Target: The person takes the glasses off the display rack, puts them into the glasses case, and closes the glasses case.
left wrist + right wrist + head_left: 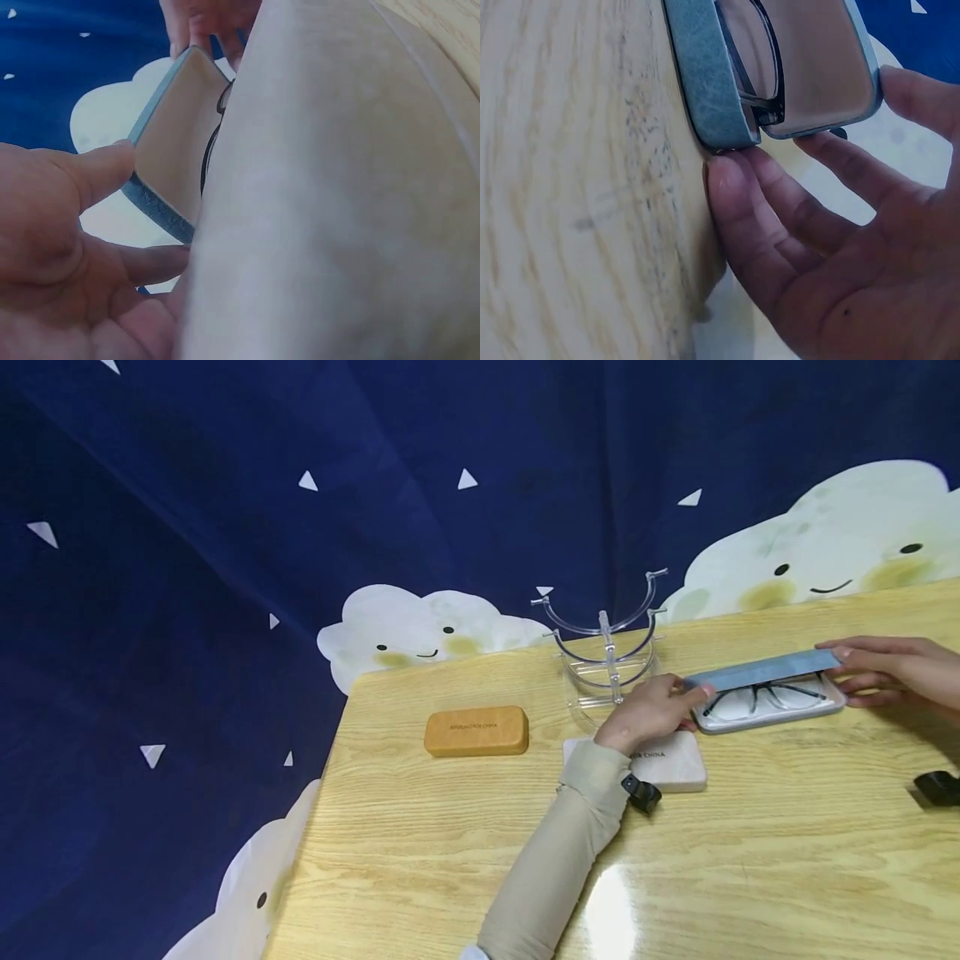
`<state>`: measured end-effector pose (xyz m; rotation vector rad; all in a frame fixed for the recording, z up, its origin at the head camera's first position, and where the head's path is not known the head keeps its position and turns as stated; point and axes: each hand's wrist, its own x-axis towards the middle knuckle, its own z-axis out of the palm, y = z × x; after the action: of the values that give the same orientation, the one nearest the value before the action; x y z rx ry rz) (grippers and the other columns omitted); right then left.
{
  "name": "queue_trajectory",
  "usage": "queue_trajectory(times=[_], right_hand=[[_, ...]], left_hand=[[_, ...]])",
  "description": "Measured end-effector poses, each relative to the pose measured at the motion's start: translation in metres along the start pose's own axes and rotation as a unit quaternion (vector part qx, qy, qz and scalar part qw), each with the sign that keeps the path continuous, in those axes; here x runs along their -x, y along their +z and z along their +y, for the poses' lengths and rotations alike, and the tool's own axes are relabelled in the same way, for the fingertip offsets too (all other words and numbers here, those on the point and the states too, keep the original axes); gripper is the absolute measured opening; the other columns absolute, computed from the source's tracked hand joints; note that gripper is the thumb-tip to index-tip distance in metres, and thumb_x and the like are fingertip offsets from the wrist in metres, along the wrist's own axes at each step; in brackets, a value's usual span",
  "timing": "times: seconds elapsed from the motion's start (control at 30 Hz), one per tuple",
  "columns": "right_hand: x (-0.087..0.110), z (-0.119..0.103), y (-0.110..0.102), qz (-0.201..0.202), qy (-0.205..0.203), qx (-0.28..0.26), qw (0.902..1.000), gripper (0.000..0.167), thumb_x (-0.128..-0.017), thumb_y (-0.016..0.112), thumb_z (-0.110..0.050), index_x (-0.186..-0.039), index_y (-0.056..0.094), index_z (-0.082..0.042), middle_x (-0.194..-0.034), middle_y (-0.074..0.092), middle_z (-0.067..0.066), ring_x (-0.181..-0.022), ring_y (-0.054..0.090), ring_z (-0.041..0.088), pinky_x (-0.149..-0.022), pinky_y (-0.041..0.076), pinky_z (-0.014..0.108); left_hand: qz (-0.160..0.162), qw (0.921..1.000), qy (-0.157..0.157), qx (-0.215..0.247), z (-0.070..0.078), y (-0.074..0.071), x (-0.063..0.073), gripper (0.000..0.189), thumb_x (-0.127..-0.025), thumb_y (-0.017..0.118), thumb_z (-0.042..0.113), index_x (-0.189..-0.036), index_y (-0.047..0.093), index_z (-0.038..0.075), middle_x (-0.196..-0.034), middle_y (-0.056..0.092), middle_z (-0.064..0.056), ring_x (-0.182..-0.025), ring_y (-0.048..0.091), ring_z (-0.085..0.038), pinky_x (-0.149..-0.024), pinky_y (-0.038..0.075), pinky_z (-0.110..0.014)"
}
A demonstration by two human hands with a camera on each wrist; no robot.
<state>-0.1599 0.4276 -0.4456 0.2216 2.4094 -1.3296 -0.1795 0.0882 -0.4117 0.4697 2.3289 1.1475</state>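
A blue eyeglass case [765,672] lies at the table's right side with its lid raised partway. Inside its pale interior rests a pair of dark-framed glasses [756,695]. My left hand [651,710] holds the lid's left end, thumb on the edge and a finger under the end in the left wrist view. At the opposite end, my right hand [900,668] grips the case. The right wrist view shows that thumb on the lid's rim and other fingers [731,187] against the end of the case base. My left forearm covers much of the left wrist view.
A white case [678,768] with lettering lies partly beneath my left wrist. Farther left sits an orange case [476,732]. Behind my left hand stands a clear tiered display stand [609,647]. A dark blue cloth [450,527] with clouds hangs beyond the wooden table [420,852].
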Motion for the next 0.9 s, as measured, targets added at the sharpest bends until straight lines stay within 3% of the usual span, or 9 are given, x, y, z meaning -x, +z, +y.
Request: queue_trajectory(times=[0.27,0.37,0.43,0.5,0.57,0.67,0.73,0.8,0.9], right_hand=[[0.001,0.009,0.004,0.017,-0.026,-0.018,0.9993,0.080,-0.112,0.045,-0.041,-0.164,0.009,0.007,-0.102,0.048,-0.039,-0.087,0.063,-0.014,-0.080,0.063,0.023],[-0.001,0.016,0.009,0.043,-0.040,0.015,0.9981,0.080,-0.110,0.050,-0.041,-0.164,0.014,0.005,-0.127,0.063,-0.012,-0.091,0.060,-0.014,-0.078,0.062,0.020],[-0.003,0.019,0.013,0.055,-0.043,0.031,0.9971,0.085,-0.108,0.054,-0.045,-0.164,0.015,0.005,-0.153,0.049,0.020,-0.104,0.067,0.005,-0.078,0.063,0.022],[-0.006,0.021,0.015,0.071,-0.035,0.050,0.9956,0.090,-0.105,0.053,-0.053,-0.164,0.015,0.004,-0.159,0.027,0.039,-0.102,0.066,0.004,-0.078,0.062,0.022],[-0.007,0.022,0.014,0.069,-0.032,0.033,0.9965,0.096,-0.104,0.053,-0.057,-0.165,0.011,0.004,-0.163,0.022,0.040,-0.100,0.067,0.003,-0.079,0.062,0.021],[-0.009,0.022,0.013,0.083,-0.027,0.022,0.9960,0.096,-0.104,0.051,-0.058,-0.164,0.011,0.007,-0.160,0.030,0.033,-0.082,0.046,-0.028,-0.076,0.059,0.013],[-0.007,0.021,0.010,0.075,-0.033,0.001,0.9966,0.094,-0.106,0.050,-0.052,-0.162,0.010,0.011,-0.157,0.037,0.027,-0.083,0.046,-0.029,-0.076,0.058,0.012],[-0.007,0.020,0.011,0.080,-0.033,-0.008,0.9962,0.090,-0.107,0.050,-0.050,-0.161,0.012,0.013,-0.137,0.051,0.002,-0.084,0.048,-0.027,-0.077,0.058,0.011],[-0.005,0.018,0.011,0.077,-0.034,-0.018,0.9963,0.088,-0.109,0.048,-0.047,-0.160,0.012,0.014,-0.118,0.048,-0.017,-0.084,0.052,-0.024,-0.077,0.059,0.013]], left_hand=[[0.027,0.9989,-0.005,-0.036,-0.001,0.004,-0.004,0.036,-0.102,0.066,0.043,-0.124,0.063,0.015,-0.086,0.072,0.006,-0.068,0.061,-0.006,-0.059,0.045,-0.019],[0.057,0.9928,0.010,-0.104,-0.002,0.007,-0.008,0.033,-0.099,0.071,0.045,-0.119,0.066,0.019,-0.092,0.066,0.009,-0.074,0.056,-0.004,-0.062,0.043,-0.016],[0.074,0.9880,0.018,-0.135,-0.003,0.008,-0.010,0.033,-0.097,0.072,0.046,-0.118,0.068,0.021,-0.099,0.066,0.010,-0.082,0.058,-0.003,-0.068,0.044,-0.015],[0.084,0.9849,0.021,-0.150,-0.002,0.009,-0.011,0.037,-0.097,0.071,0.048,-0.124,0.069,0.023,-0.109,0.070,0.011,-0.093,0.062,-0.002,-0.075,0.047,-0.014],[0.084,0.9849,0.020,-0.150,-0.001,0.010,-0.012,0.042,-0.099,0.068,0.050,-0.132,0.068,0.024,-0.119,0.072,0.011,-0.102,0.065,-0.003,-0.081,0.050,-0.015],[0.084,0.9850,0.018,-0.149,0.001,0.010,-0.012,0.050,-0.100,0.065,0.052,-0.144,0.062,0.027,-0.130,0.071,0.013,-0.111,0.066,-0.002,-0.088,0.051,-0.015],[0.082,0.9852,0.020,-0.149,0.003,0.010,-0.012,0.050,-0.101,0.063,0.053,-0.145,0.061,0.029,-0.130,0.071,0.014,-0.109,0.065,-0.001,-0.086,0.050,-0.014],[0.078,0.9860,0.024,-0.145,0.003,0.009,-0.011,0.050,-0.101,0.063,0.053,-0.145,0.061,0.030,-0.124,0.071,0.015,-0.103,0.063,-0.001,-0.081,0.048,-0.014],[0.060,0.9891,0.033,-0.130,0.001,0.006,-0.009,0.045,-0.102,0.061,0.053,-0.138,0.065,0.028,-0.100,0.067,0.011,-0.085,0.058,-0.004,-0.069,0.045,-0.016]])
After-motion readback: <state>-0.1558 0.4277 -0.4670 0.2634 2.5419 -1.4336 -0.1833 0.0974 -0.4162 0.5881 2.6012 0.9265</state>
